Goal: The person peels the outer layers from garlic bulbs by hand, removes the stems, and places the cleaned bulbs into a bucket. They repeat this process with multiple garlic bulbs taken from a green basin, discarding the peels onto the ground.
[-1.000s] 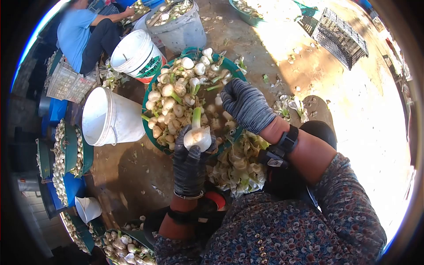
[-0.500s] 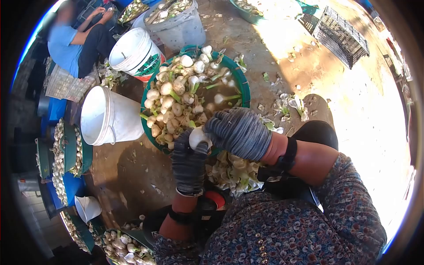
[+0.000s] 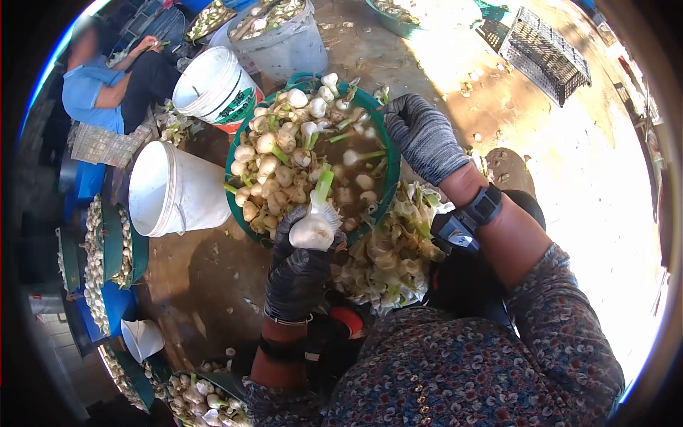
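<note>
My left hand (image 3: 295, 267), in a dark grey knit glove, is closed around a white garlic bulb (image 3: 311, 233). The bulb's green stem points up and away from me, over the near part of a green tub (image 3: 393, 142). In that tub, many garlic bulbs (image 3: 269, 166) with short cut stems lie in brownish water. Beyond the tub's right rim, my right hand (image 3: 427, 139) is raised in a grey knit glove. Its fingers are curled closed, and whether anything is between them is hidden. Below the tub lies a heap of peeled garlic skins (image 3: 391, 260).
White buckets (image 3: 196, 188) stand left of the tub, with a grey bin (image 3: 284, 46) behind them. A black crate (image 3: 544, 57) lies far right. Another person (image 3: 99, 85) sits at upper left. Baskets of garlic (image 3: 203, 398) line the left side.
My right hand has moved off the bulb, up and to the right past the tub. My left hand still holds the bulb, whose green stem now shows fully.
</note>
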A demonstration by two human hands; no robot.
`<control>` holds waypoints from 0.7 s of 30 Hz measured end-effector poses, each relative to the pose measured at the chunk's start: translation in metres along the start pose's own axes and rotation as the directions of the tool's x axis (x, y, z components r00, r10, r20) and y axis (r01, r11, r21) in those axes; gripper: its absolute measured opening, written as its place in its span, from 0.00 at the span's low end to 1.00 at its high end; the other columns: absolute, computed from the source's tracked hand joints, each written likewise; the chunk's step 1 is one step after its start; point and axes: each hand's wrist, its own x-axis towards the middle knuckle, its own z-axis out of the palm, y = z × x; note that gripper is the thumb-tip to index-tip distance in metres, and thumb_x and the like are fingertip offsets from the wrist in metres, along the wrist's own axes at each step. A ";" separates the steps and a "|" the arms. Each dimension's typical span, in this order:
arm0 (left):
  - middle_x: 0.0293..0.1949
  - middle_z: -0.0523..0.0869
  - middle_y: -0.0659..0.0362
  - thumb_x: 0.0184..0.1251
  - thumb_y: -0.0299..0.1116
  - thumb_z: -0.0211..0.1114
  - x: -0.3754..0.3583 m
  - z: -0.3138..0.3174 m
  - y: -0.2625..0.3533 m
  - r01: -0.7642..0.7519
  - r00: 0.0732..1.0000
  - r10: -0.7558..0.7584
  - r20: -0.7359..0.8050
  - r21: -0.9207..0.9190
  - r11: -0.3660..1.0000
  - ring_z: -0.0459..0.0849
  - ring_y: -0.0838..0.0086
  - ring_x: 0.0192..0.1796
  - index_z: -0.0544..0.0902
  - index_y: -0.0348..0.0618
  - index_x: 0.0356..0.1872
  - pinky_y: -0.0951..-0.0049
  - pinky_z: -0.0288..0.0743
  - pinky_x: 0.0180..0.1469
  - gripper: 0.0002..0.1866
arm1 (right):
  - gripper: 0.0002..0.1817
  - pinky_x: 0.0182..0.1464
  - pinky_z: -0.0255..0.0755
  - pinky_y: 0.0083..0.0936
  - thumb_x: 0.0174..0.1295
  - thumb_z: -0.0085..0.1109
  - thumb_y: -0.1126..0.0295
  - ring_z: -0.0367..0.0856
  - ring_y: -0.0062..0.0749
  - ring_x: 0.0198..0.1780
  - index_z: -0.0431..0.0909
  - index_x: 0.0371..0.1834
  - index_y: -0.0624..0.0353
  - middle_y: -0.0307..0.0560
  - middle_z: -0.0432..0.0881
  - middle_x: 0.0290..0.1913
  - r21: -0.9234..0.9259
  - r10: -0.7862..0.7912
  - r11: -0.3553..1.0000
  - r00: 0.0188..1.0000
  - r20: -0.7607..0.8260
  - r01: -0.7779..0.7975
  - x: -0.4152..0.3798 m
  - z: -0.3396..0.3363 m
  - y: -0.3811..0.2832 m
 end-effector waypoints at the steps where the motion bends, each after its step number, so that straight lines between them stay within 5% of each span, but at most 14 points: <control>1: 0.58 0.73 0.51 0.71 0.36 0.58 0.000 0.000 0.002 0.030 0.999 -0.030 -0.018 -0.007 1.000 0.76 0.61 0.58 0.62 0.41 0.66 0.61 0.74 0.62 0.26 | 0.12 0.40 0.75 0.24 0.68 0.57 0.66 0.79 0.24 0.35 0.76 0.45 0.64 0.42 0.81 0.32 0.001 -0.008 1.000 1.000 0.005 0.008 -0.003 0.001 -0.005; 3: 0.59 0.73 0.51 0.71 0.35 0.58 0.000 -0.006 -0.005 -0.013 0.999 0.019 -0.041 0.141 0.990 0.75 0.61 0.59 0.63 0.41 0.66 0.60 0.72 0.63 0.26 | 0.18 0.42 0.76 0.35 0.62 0.62 0.56 0.84 0.43 0.37 0.77 0.45 0.59 0.52 0.83 0.34 0.224 -0.137 0.967 0.988 0.071 0.118 -0.021 0.005 -0.018; 5: 0.59 0.73 0.51 0.71 0.33 0.57 0.000 -0.011 -0.012 -0.041 0.997 0.059 -0.053 0.288 0.957 0.74 0.61 0.60 0.63 0.41 0.66 0.60 0.71 0.64 0.25 | 0.19 0.42 0.76 0.35 0.61 0.64 0.54 0.84 0.42 0.39 0.78 0.43 0.59 0.52 0.83 0.36 0.176 -0.142 0.978 0.973 0.184 0.109 -0.040 0.014 -0.027; 7: 0.57 0.74 0.52 0.67 0.33 0.62 0.001 -0.014 -0.016 0.038 0.994 -0.057 -0.096 -0.186 0.982 0.74 0.63 0.60 0.65 0.41 0.64 0.62 0.71 0.64 0.27 | 0.18 0.42 0.76 0.34 0.61 0.64 0.55 0.83 0.42 0.37 0.78 0.41 0.60 0.52 0.82 0.34 0.231 -0.153 0.970 0.915 0.373 0.068 -0.058 0.034 -0.023; 11: 0.56 0.74 0.53 0.64 0.36 0.66 0.006 -0.008 -0.024 -0.029 0.997 0.029 -0.075 -0.001 1.000 0.75 0.63 0.58 0.66 0.43 0.63 0.60 0.71 0.63 0.28 | 0.17 0.41 0.76 0.32 0.61 0.65 0.57 0.82 0.37 0.34 0.78 0.37 0.62 0.51 0.82 0.32 0.366 -0.273 0.923 0.873 0.403 0.119 -0.067 0.051 -0.025; 14: 0.55 0.75 0.53 0.60 0.38 0.69 0.006 -0.013 -0.023 -0.011 0.993 0.002 -0.117 -0.079 0.997 0.76 0.62 0.57 0.68 0.45 0.61 0.57 0.72 0.62 0.30 | 0.09 0.34 0.75 0.23 0.63 0.64 0.68 0.77 0.20 0.30 0.76 0.35 0.62 0.39 0.80 0.27 0.348 -0.074 0.932 0.891 0.448 -0.098 -0.053 0.047 -0.023; 19: 0.53 0.76 0.53 0.58 0.35 0.69 0.007 -0.014 -0.018 0.007 1.000 -0.006 0.011 -0.179 0.984 0.79 0.60 0.54 0.69 0.46 0.59 0.55 0.77 0.57 0.28 | 0.11 0.38 0.76 0.21 0.66 0.61 0.67 0.78 0.18 0.33 0.74 0.41 0.63 0.38 0.81 0.30 0.349 0.192 0.857 0.864 0.465 -0.378 -0.024 0.017 -0.015; 21: 0.53 0.75 0.53 0.57 0.36 0.70 0.005 -0.010 -0.012 0.036 0.999 -0.038 -0.014 -0.129 0.991 0.79 0.62 0.53 0.69 0.45 0.59 0.58 0.76 0.57 0.29 | 0.12 0.43 0.77 0.24 0.66 0.61 0.65 0.80 0.22 0.41 0.75 0.44 0.63 0.41 0.81 0.36 0.326 -0.067 0.945 0.974 0.216 -0.007 -0.015 0.007 -0.010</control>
